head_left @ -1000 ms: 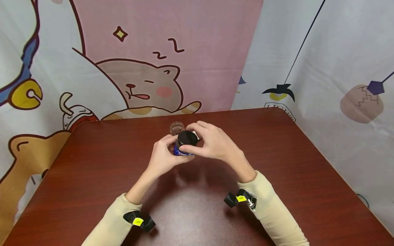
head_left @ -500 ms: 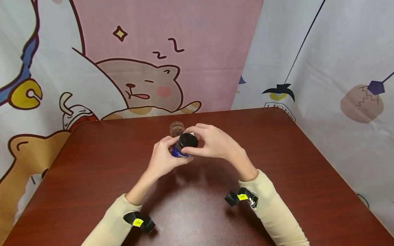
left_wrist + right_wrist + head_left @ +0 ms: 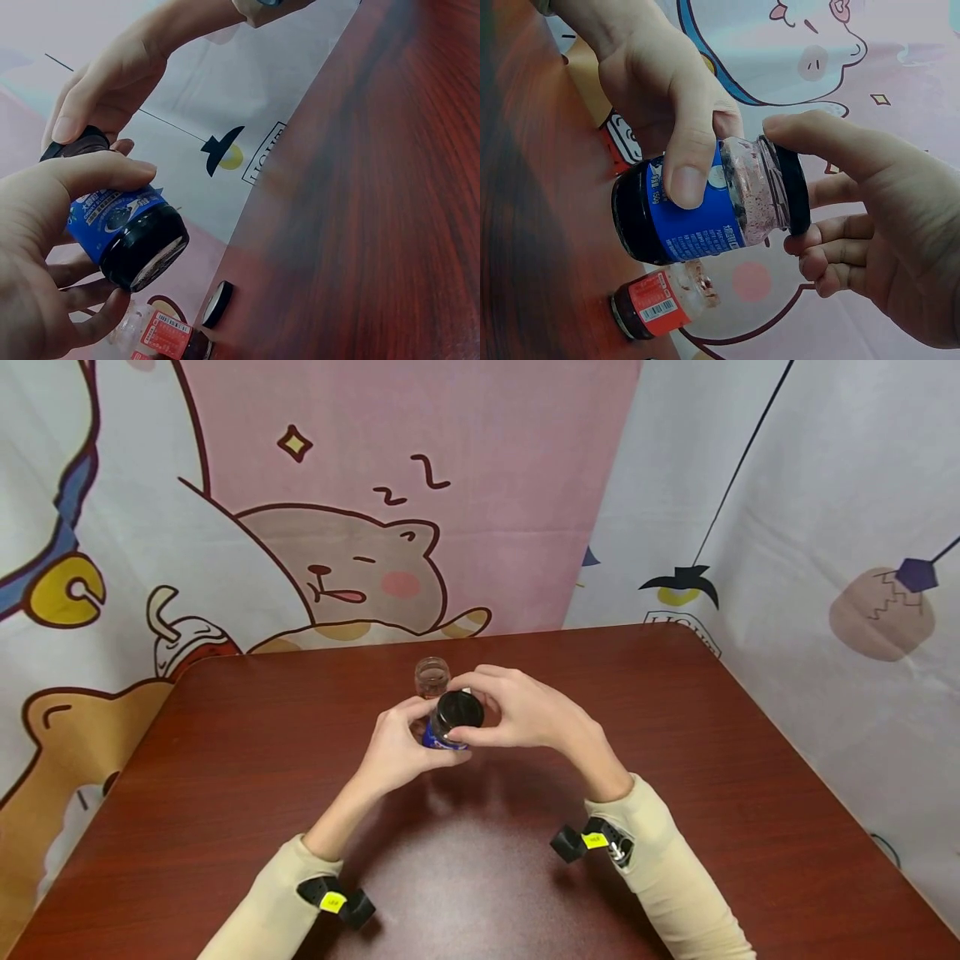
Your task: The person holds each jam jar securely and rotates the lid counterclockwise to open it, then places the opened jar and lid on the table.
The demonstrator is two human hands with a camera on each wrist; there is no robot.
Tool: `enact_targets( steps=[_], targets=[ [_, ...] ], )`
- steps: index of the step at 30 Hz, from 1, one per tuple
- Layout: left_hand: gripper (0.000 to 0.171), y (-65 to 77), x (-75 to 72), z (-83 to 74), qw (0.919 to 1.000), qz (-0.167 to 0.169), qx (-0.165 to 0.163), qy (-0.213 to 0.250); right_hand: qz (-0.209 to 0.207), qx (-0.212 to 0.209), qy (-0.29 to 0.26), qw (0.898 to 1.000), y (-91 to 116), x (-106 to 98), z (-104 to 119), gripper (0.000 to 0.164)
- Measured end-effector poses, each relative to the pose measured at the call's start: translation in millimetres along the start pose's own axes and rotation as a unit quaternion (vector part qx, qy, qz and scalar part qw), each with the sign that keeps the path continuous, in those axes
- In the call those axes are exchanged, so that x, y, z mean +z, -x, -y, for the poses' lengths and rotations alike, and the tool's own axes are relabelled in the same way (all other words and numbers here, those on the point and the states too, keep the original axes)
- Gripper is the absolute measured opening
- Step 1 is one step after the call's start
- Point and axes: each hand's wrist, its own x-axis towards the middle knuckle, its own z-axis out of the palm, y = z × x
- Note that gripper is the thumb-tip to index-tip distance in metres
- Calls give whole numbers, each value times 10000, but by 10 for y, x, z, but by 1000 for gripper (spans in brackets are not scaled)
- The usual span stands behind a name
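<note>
My left hand (image 3: pixel 397 747) grips a glass jar with a blue label (image 3: pixel 694 225), its fingers and thumb wrapped round the body. Dark contents fill the jar's lower part, and a purplish film coats the glass above. The jar is held above the table, tilted with its top toward my right hand (image 3: pixel 525 710). That hand pinches the rim of the black lid (image 3: pixel 460 708), which sits on the jar's mouth. How tightly the lid is seated I cannot tell. Just behind stands a second glass jar (image 3: pixel 432 675), lidless, with a red label (image 3: pixel 166 335) and some dark contents.
A loose lid (image 3: pixel 217 304) leans or lies near the red-labelled jar in the left wrist view; my right hand mostly hides it from the head view. The brown wooden table (image 3: pixel 247 760) ends at a printed cloth backdrop (image 3: pixel 510 527).
The blue-labelled jar has tilted slightly more and come a little closer to me. My right hand has shifted slightly with the lid. The red-labelled jar stays in place.
</note>
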Motion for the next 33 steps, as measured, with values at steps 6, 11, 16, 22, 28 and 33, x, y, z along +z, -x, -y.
enact_targets(
  steps=[6, 11, 16, 22, 28, 33],
  targets=[
    [60, 3, -13, 20, 9994, 165, -161, 262, -33, 53, -138, 9999, 15, 7, -7, 45],
    [59, 4, -17, 21, 9986, -2, -370, 373, -327, 58, -339, 9989, 39, 46, -31, 45],
    [58, 6, -13, 39, 9982, -258, -484, 237, -576, 101, -616, 9964, 59, 99, -70, 47],
    [56, 17, -14, 53, 9970, -510, -570, 145, -693, 279, -903, 9931, 87, 116, -115, 50],
    [58, 21, -18, 67, 9950, -732, -676, 28, -789, 513, -1079, 9897, 131, 132, -182, 51],
    [60, 21, -30, 89, 9929, -856, -823, -85, -964, 628, -1111, 9871, 169, 166, -250, 52]
  ],
)
